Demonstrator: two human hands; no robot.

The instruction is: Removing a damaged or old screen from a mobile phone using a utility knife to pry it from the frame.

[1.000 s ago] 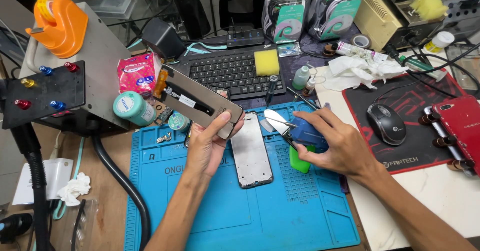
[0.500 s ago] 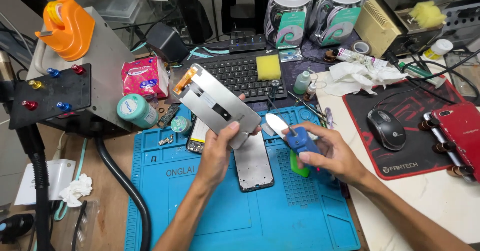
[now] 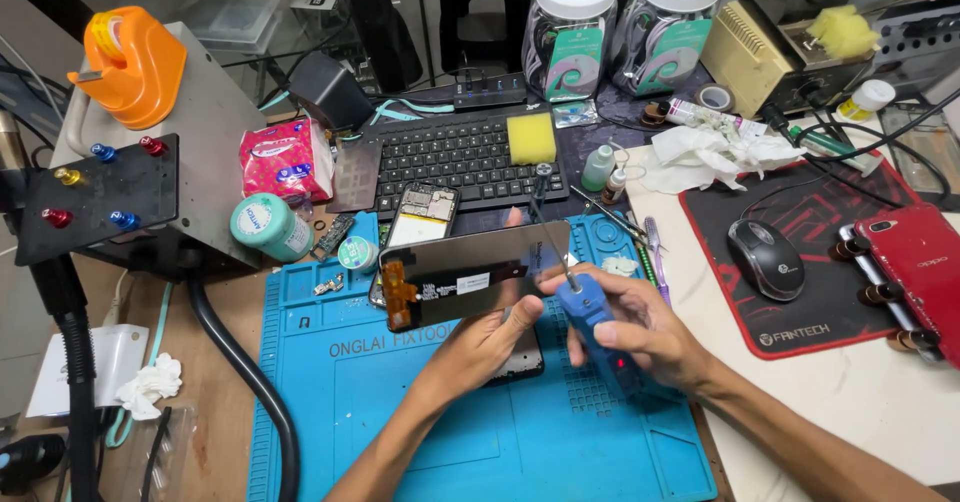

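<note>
**Colours on the repair bench**

A blue work mat [image 3: 400,412] is seen under a dark grey screen panel [image 3: 480,272] with an orange flex strip. A blue tool [image 3: 597,334], a yellow sponge [image 3: 531,139], a red phone [image 3: 922,262] and a red-and-black patterned mouse pad [image 3: 800,252] are shown.

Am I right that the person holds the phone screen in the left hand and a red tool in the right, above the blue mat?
Not quite: the head view shows the tool in the right hand is blue, not red. The left hand does hold the phone screen above the blue mat.
</note>
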